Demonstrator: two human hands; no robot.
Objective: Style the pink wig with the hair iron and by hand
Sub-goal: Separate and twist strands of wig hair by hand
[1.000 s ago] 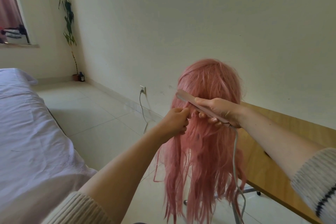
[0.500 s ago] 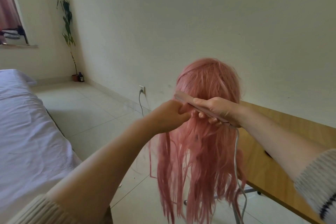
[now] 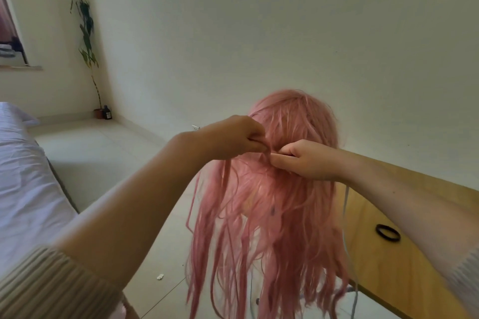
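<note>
Two hands, left hand pinching pink wig, right hand gripping hair iron

— Can you see the hair iron?
— Barely. Only a pale tip shows just past the right hand fingers; the rest is buried in that fist.
— And the strand by the left hand?
— Its fingertips curl into the pink wig, so what exactly they pinch is lost among the hair.
— The cord?
— It drops below the right fingers, then blurs out at the bottom edge, as do the wig's ends.
— What holds the wig up?
— Covered by the hair.
</note>
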